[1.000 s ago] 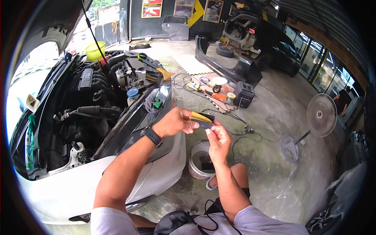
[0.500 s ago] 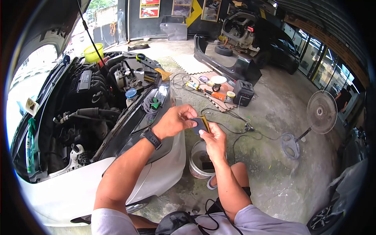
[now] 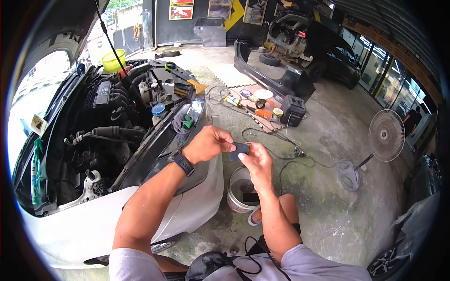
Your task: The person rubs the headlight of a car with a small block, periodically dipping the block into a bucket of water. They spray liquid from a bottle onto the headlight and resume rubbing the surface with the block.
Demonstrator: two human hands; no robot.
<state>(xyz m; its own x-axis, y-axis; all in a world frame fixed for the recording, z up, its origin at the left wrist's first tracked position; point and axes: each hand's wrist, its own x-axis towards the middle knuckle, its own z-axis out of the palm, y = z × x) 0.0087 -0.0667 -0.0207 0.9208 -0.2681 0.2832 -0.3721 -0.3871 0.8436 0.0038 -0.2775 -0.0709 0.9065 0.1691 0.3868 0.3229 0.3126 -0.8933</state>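
Both my hands meet at the middle of the view and hold a small dark rectangular pad (image 3: 240, 151) between them. My left hand (image 3: 208, 143), with a black watch on the wrist, pinches its left side. My right hand (image 3: 255, 163) grips it from below and right with thumb and fingers. No yellow face of the pad shows now. The hands hover beside the front corner of a white car (image 3: 93, 225) with its hood up, just above a white bucket (image 3: 241, 191) on the floor.
The open engine bay (image 3: 112, 112) lies left, with a hood prop rod and a yellow tub behind. Cables, tools and a black box (image 3: 291, 110) lie on floor mats ahead. A standing fan (image 3: 385, 136) stands right. A detached bumper and a dark car are farther back.
The pad showed a yellow face one second ago; it has been turned or folded so only the dark side shows. Both hands stayed at nearly the same spot.
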